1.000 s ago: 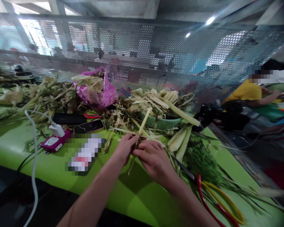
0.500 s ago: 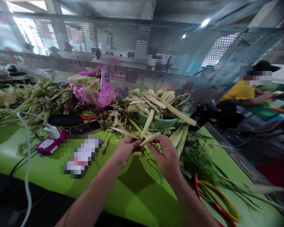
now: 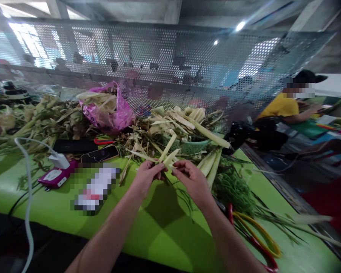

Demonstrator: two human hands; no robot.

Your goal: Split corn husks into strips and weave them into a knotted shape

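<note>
Pale yellow-green corn husk strips (image 3: pixel 167 146) cross and fan out between my hands, above the green tabletop. My left hand (image 3: pixel 147 175) is closed in a pinch around the strips where they cross. The fingertips of my right hand (image 3: pixel 190 177) pinch the end of a strip on the right side. Just behind the hands, a green basket (image 3: pixel 193 146) overflows with dried husks (image 3: pixel 184 121). Longer pale husks (image 3: pixel 210 167) lie close to my right hand, alongside feathery green sprigs (image 3: pixel 233 189).
A tool with red and yellow handles (image 3: pixel 255 235) lies near my right forearm. To the left are a dark phone (image 3: pixel 100 154), a purple device with a white plug (image 3: pixel 57 175) and a white cable (image 3: pixel 28 212). Behind stands a pink bag (image 3: pixel 122 113). A person in yellow (image 3: pixel 278 106) sits right.
The right-hand husk strip now points more upward, and its end fans apart. My right fingers have shifted along it. The view has moved slightly; a blurred hand-like shape appears at the left edge.
</note>
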